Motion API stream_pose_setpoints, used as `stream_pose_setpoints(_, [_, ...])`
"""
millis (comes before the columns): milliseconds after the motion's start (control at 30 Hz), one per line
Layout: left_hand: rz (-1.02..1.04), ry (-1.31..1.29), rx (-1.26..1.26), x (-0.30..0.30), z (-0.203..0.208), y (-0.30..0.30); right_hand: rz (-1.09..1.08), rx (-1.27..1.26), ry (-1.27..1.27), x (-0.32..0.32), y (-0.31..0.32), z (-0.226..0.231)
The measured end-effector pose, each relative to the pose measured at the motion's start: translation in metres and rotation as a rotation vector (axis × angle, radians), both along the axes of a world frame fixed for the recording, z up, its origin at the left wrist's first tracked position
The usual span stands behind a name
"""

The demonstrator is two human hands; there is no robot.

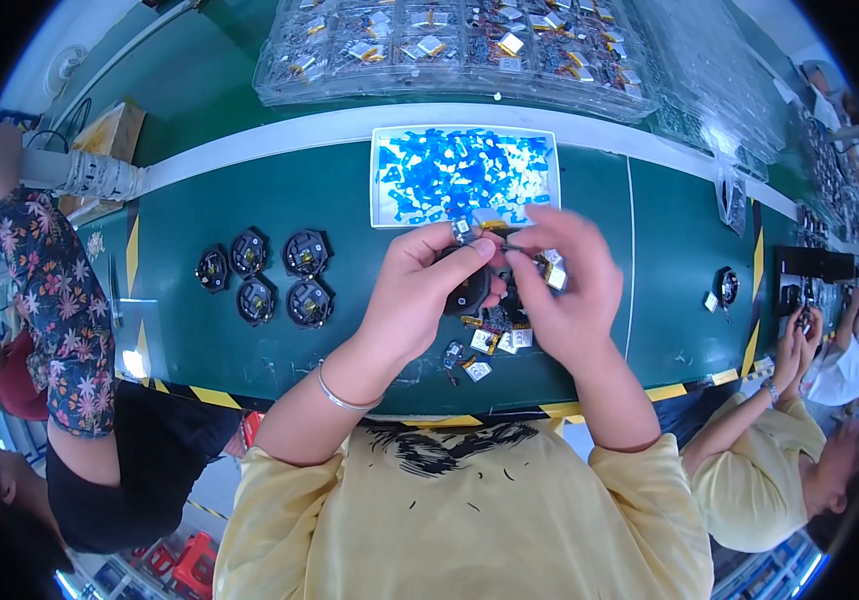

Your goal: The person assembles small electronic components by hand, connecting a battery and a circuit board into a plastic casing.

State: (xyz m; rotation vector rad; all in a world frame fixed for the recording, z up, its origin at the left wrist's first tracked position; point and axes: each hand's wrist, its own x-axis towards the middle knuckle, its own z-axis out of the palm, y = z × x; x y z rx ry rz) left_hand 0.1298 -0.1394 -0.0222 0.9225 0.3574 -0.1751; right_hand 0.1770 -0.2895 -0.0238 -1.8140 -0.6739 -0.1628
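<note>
My left hand is closed round a black round housing, its thumb pressed over a small circuit board at the top. A flat silver pouch battery shows just above that thumb. Close against it on the right, my right hand has thumb and fingers bent toward the same spot; its fingertips are smeared by motion, and what they pinch is hidden. Below the hands lies a loose pile of small boards and pouch batteries, with one more battery nearer me.
Several black round housings lie on the green table to the left. Beyond my hands stands a white tray of blue pieces. Clear plastic trays of battery boards are stacked behind. Another housing lies right. People sit on both sides.
</note>
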Motion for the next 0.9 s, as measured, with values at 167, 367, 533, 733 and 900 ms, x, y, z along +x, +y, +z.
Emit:
stream_pose_setpoints(167, [0.103,-0.058,-0.049,-0.002,-0.003,0.004,0.056,-0.106,-0.407,0.000,0.009,0.011])
stream_pose_setpoints(367, [0.062,-0.044,-0.074,0.000,-0.007,0.011,0.111,-0.126,-0.151,0.006,0.006,0.010])
stream_pose_setpoints(533, [-0.152,-0.037,0.015,0.004,-0.007,0.024,0.093,-0.115,0.068,0.023,-0.002,0.004])
stream_pose_setpoints(733, [-0.064,0.013,0.021,0.007,-0.011,0.025,0.117,-0.137,-0.031,0.025,0.001,-0.005])
stream_pose_setpoints(900, [-0.179,-0.008,-0.039,0.008,-0.013,0.028,0.130,-0.041,0.254,0.017,0.006,-0.006])
